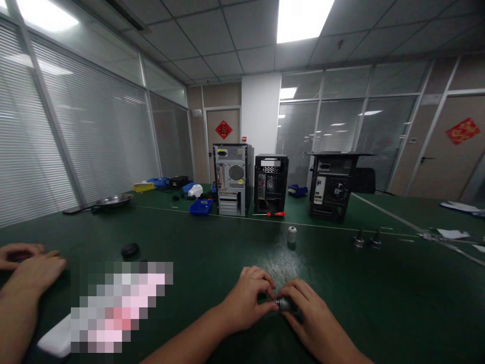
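Note:
Low in the middle of the head view, my right hand (308,313) is closed around a small grey metal cylinder (284,304). My left hand (252,298) meets it from the other side, thumb and fingers pinched at the cylinder's thin end. Much of the cylinder is covered by my fingers, so its exact kind cannot be made out. Beyond my hands a small pale cylinder (291,234) stands upright on the green table (235,242). Farther right stand two small metal pieces with upright stems, a nearer-left one (358,239) and another (376,239) beside it.
Three computer cases stand at the back: a grey one (232,177), a black one (271,184) and another black one (331,187). A red screwdriver (276,214) and a blue bin (201,207) lie before them. Another person's hands (34,273) are at left, near a black round object (130,250).

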Demonstrator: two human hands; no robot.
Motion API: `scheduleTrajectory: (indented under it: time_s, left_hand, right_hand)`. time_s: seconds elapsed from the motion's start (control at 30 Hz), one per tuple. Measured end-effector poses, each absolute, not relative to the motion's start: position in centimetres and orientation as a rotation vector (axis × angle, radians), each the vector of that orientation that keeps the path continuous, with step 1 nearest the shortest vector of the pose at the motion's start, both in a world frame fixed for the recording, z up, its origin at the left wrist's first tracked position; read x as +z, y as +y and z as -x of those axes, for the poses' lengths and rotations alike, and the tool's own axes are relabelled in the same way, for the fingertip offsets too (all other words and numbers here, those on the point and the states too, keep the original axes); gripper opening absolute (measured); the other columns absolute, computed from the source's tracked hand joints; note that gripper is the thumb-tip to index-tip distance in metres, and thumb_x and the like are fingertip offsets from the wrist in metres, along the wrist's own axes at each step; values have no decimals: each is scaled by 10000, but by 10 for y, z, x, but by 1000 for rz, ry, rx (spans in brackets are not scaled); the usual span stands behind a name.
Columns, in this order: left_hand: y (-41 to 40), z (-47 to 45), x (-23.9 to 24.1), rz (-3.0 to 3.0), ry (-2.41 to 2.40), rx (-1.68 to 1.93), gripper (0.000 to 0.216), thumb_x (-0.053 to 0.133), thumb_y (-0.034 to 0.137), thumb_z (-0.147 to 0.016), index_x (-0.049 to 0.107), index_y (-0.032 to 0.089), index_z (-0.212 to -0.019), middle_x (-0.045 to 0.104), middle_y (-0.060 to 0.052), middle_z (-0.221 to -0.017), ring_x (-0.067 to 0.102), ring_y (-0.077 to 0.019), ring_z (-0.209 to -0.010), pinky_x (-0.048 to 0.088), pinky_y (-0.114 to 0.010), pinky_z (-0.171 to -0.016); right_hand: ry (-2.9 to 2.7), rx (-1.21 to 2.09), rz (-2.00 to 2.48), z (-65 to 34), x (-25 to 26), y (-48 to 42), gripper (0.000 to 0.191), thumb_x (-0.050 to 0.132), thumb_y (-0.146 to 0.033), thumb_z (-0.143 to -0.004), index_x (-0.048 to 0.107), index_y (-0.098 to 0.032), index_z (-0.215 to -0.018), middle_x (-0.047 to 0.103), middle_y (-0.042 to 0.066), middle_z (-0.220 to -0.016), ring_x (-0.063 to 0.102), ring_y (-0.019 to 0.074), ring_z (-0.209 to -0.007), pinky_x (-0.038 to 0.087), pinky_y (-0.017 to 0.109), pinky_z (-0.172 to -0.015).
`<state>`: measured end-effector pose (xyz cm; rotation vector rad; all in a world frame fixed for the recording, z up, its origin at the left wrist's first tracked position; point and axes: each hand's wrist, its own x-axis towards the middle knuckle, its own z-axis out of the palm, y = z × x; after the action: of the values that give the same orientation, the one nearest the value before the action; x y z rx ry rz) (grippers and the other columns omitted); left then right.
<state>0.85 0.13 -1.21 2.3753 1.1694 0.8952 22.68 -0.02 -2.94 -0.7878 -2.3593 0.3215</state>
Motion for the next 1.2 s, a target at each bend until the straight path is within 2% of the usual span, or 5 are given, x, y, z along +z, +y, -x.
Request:
scheduleTrajectory:
  time_s: [0.27,0.6,0.73,1.0,1.2]
  left_hand:
    - [3,-9,-16,-2399,1177,889,178,848,269,-772,681,221,-810,666,33,-1065,543,-195,-1074,287,-359,-965]
    - [-3,-20,-10,-2328,1178,857,123,754,313,-869,742,243,-768,713,31,-1055,540,-211,-1074,282,-391,-969]
    - [-6,-21,-10,-2329,1127,828,128,712,290,-895,745,245,-780,711,29,-1091,536,-209,-1085,283,-393,-977]
    - [-7,-17,-4,-2369,1099,810,215,575,288,-967,746,249,-841,705,14,-1094,533,-206,-1083,292,-394,-976]
    - [-5,-18,-7,-2318,1143,814,116,683,291,-890,733,236,-801,711,11,-1059,550,-207,-1069,300,-382,-980]
  right_hand:
    - [-2451,268,773,-225,-21,-7,475,619,99,-870,478,-187,-1222,424,11,-1155,448,158,-1046,407,251,-906]
    - [-2380,133,678,-224,-30,-8,274,238,-128,-981,421,-138,-1185,430,86,-1089,448,215,-987,420,339,-869]
    - [-2409,175,741,-222,-35,-6,193,276,-176,-1001,437,-130,-1097,427,84,-1038,447,216,-931,429,343,-835]
    - [-2423,76,786,-223,-42,-2,223,297,-145,-1005,460,-131,-1157,428,94,-1067,442,236,-943,432,372,-819]
    - [-2473,159,829,-222,-40,-3,169,438,-66,-966,494,-126,-1114,444,63,-1033,461,200,-925,446,349,-832]
